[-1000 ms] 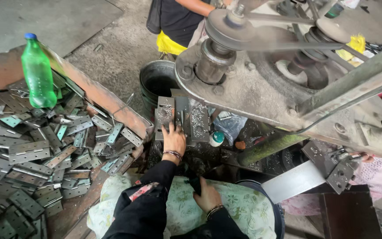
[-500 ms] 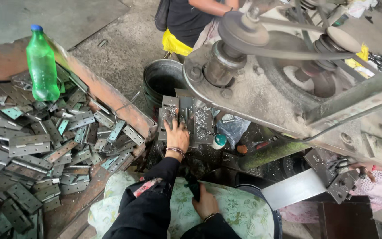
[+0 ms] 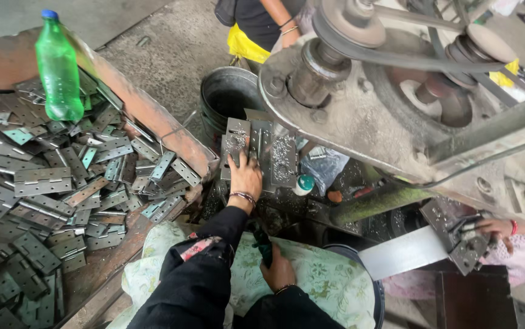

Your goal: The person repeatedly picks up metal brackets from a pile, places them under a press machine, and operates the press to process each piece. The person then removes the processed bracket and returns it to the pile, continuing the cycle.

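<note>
Head view: hinge plates (image 3: pixel 61 183) in tray (image 3: pixel 153 119)

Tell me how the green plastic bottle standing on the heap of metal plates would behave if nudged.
The green plastic bottle with the blue cap looks tall, narrow and light, so it would probably tip. It stands on loose, uneven grey metal hinge plates, likely poor footing. Once down, it may roll.
</note>
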